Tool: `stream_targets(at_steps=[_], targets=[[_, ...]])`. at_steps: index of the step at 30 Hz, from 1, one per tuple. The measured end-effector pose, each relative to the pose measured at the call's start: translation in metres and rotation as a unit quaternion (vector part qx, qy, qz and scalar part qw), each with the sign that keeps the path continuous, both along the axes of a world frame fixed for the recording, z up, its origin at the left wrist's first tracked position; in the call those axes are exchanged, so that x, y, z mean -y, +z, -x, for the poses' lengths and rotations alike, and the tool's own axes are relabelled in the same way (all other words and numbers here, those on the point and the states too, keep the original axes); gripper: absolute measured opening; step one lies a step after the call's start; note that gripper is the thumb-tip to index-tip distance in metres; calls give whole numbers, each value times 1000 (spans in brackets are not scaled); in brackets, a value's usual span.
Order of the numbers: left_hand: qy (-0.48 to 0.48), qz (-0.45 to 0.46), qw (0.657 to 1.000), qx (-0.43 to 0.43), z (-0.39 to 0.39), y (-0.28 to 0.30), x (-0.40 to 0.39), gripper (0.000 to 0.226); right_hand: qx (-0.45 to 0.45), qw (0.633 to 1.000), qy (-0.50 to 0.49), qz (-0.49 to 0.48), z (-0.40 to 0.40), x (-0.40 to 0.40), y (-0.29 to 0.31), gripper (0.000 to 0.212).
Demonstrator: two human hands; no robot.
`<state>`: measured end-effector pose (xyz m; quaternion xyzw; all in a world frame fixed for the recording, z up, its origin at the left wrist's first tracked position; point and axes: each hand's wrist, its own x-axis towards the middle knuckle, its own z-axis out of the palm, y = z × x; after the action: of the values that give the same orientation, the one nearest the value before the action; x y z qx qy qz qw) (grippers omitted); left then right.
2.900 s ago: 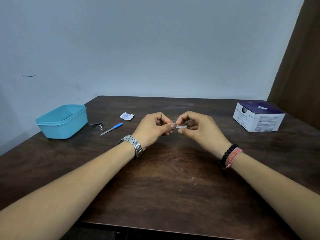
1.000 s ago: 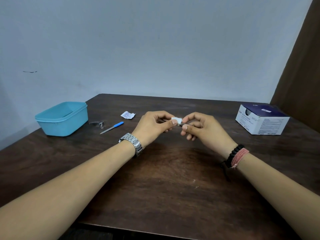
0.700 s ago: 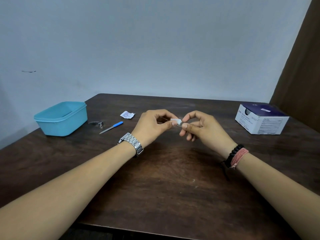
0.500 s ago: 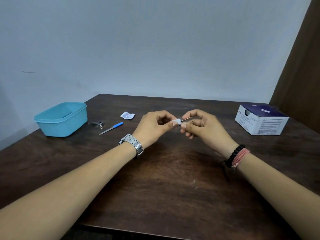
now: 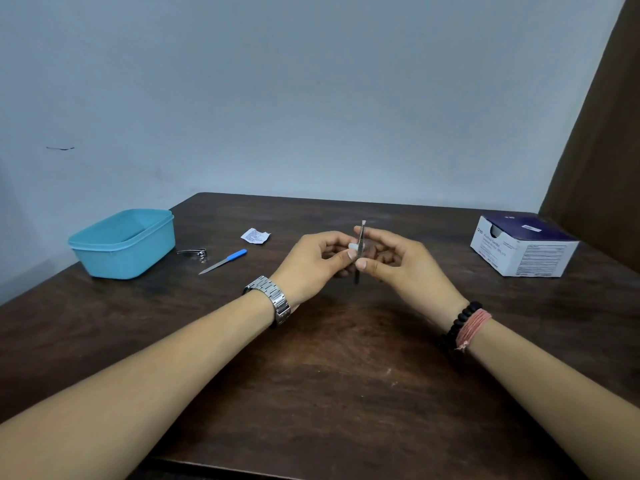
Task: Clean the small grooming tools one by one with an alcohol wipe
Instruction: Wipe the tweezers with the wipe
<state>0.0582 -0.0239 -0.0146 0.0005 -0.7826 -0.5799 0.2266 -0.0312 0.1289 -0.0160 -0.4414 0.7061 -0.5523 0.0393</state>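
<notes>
Pinching slim, stiff steel tweezers point(image 5: 361, 244) upright above the dark wooden desk point(image 5: 329, 375), right hand point(image 5: 398, 263) closed on the mid-shank, left hand point(image 5: 311, 265) pressing a small white alcohol wipe point(image 5: 352, 246) against them; probably light, slippery, best gripped mid-length.

Teal plastic tub point(image 5: 121, 242) far left on dark wooden table point(image 5: 329, 375); metal nail clipper point(image 5: 192, 252) just right of it, then blue-handled nail file point(image 5: 223, 261), torn wipe sachet point(image 5: 255, 235) behind; white-and-navy cardboard swab box point(image 5: 519, 247) far right.
</notes>
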Motion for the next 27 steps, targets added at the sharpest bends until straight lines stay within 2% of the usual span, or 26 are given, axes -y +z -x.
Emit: stream_targets(at_steps=[2, 5, 9, 15, 21, 27], targets=[[-12, -49, 999, -11, 1, 0, -2, 11, 37, 999, 26, -14, -3, 1, -2, 47], [-13, -77, 997, -19, 0, 0, -1, 12, 79, 994, 70, -23, -7, 3, -1, 33], [1, -95, 995, -30, 0, 1, 0, 9, 82, 993, 76, -37, -8, 2, 2, 25], [24, -164, 985, -39, 2, 3, 8, 17, 58, 990, 83, -97, -6, -1, -2, 23], [1, -129, 991, -33, 1, 1, 3, 9, 49, 991, 79, -95, -7, -3, 2, 16], [1, -136, 990, -33, 1, 3, 5, 14, 44, 991, 69, -110, -1, -3, 1, 11]])
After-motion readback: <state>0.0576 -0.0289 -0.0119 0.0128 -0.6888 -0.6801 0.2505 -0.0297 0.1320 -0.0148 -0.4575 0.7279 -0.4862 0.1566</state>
